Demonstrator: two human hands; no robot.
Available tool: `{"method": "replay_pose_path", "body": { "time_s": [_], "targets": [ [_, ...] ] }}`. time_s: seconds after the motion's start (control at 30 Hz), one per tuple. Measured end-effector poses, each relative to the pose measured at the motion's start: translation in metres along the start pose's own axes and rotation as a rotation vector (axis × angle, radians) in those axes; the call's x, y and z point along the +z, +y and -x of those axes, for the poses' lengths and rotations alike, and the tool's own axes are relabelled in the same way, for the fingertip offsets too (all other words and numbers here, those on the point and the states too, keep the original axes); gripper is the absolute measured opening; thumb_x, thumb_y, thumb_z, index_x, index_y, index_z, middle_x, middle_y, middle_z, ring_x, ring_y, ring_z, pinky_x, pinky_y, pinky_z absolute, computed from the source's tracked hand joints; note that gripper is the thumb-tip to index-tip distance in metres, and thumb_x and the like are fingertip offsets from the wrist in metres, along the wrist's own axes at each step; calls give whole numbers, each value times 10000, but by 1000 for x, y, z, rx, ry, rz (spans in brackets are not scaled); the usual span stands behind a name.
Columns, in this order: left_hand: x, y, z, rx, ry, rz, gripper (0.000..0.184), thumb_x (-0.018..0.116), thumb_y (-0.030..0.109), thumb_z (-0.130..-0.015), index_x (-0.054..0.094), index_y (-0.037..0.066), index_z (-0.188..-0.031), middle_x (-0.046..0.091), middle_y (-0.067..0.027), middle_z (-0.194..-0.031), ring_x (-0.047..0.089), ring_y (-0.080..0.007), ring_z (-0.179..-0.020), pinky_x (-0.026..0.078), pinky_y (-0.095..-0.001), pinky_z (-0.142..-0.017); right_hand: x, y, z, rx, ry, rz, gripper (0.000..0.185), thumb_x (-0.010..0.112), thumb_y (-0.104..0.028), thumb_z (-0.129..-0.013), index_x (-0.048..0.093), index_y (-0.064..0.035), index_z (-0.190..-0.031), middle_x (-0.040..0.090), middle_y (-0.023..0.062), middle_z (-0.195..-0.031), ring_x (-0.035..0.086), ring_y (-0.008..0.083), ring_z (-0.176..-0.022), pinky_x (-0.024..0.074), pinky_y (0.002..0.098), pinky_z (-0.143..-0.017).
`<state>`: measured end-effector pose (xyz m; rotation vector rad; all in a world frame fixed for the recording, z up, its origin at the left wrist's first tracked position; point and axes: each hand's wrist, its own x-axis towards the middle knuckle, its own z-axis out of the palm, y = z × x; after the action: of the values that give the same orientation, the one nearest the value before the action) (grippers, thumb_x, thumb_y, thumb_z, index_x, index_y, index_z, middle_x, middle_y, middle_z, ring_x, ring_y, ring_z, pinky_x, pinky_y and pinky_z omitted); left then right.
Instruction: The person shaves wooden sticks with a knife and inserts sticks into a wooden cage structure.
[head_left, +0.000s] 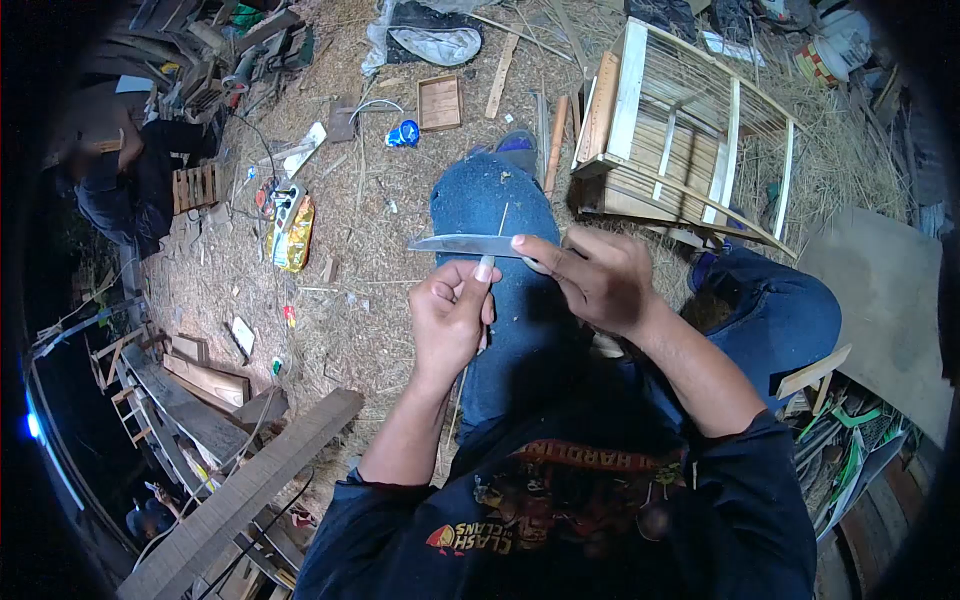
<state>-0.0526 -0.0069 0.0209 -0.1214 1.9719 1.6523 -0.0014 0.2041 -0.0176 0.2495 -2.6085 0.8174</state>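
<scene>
A knife (462, 244) lies across the knee of blue jeans (490, 195), its blade pointing left. My right hand (600, 275) is closed round its handle, with the index finger along the blade. Below the blade my left hand (455, 315) pinches a thin stick (503, 218), whose tip shows above the knife. The blade crosses the stick just beyond the left thumb. The stick's lower part passes under my left hand.
A slatted wooden cage (690, 130) stands at the upper right. On the littered ground are a small wooden box (440, 103), a blue can (403, 134) and a yellow bag (292, 240). A plank (250, 490) lies lower left. Another person (120, 170) is at the left.
</scene>
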Motion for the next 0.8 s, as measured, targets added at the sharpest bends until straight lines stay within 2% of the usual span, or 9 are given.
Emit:
{"method": "replay_pose_path", "body": {
  "time_s": [0.17,0.3,0.33,0.43,0.47,0.5,0.57,0.73,0.8],
  "targets": [
    [0,-1,0,9,5,8,245,630,211,-1064,692,-2,-960,581,-7,-597,449,-50,-402,341,-226,-375,1,17,-4,125,94,27,377,716,-201,-912,712,-327,-1267,498,10,-627,571,215,-504,459,351,-419],
    [1,-1,1,17,-2,-10,249,630,217,-1065,687,1,-957,575,-3,-595,446,-47,-405,338,-228,-376,1,-2,5,-33,7,-3,327,679,-225,-966,681,-275,-1289,558,18,-645,635,216,-538,484,358,-431],
    [1,-2,1,22,1,-1,251,631,220,-1065,685,3,-953,573,-1,-595,445,-45,-406,335,-229,-377,-3,-5,3,50,-48,-89,252,646,-206,-986,663,-211,-1237,598,55,-679,673,282,-607,514,417,-496],
    [2,3,2,25,10,-3,247,641,211,-1058,689,9,-923,582,-5,-585,425,-44,-405,301,-221,-373,-2,8,-4,237,-7,-271,165,605,-208,-1010,643,-154,-1162,653,112,-747,684,369,-678,530,473,-587],
    [1,2,1,28,10,-2,247,641,211,-1058,689,9,-923,582,-5,-585,425,-44,-405,301,-221,-373,-3,12,-10,213,51,-356,147,566,-219,-1033,621,-119,-1126,679,161,-798,679,426,-746,525,502,-665],
    [-1,0,-1,33,11,-30,253,646,219,-1056,689,12,-916,581,-2,-582,423,-43,-406,299,-221,-377,-9,10,-14,210,52,-353,147,566,-219,-1033,621,-119,-1126,679,161,-798,679,426,-746,525,502,-665],
    [-1,-1,-2,36,7,-56,260,650,227,-1055,690,16,-908,580,0,-578,422,-42,-406,298,-222,-381,-22,1,-24,418,-137,-324,172,535,-255,-1052,617,-114,-1107,670,172,-793,685,416,-778,521,507,-680],
    [1,9,0,-16,10,-107,282,667,247,-1046,687,17,-884,576,1,-568,425,-41,-406,300,-222,-389,-8,1,-34,281,-44,-269,268,498,-348,-1071,592,-102,-1022,692,181,-825,692,425,-823,507,546,-680],
    [0,6,-1,-1,4,-102,281,666,244,-1046,686,17,-881,575,1,-565,425,-42,-403,298,-224,-385,-7,-4,-37,418,-176,-151,284,510,-343,-1070,575,-95,-949,689,170,-781,693,431,-772,507,552,-640]
  ]
}}
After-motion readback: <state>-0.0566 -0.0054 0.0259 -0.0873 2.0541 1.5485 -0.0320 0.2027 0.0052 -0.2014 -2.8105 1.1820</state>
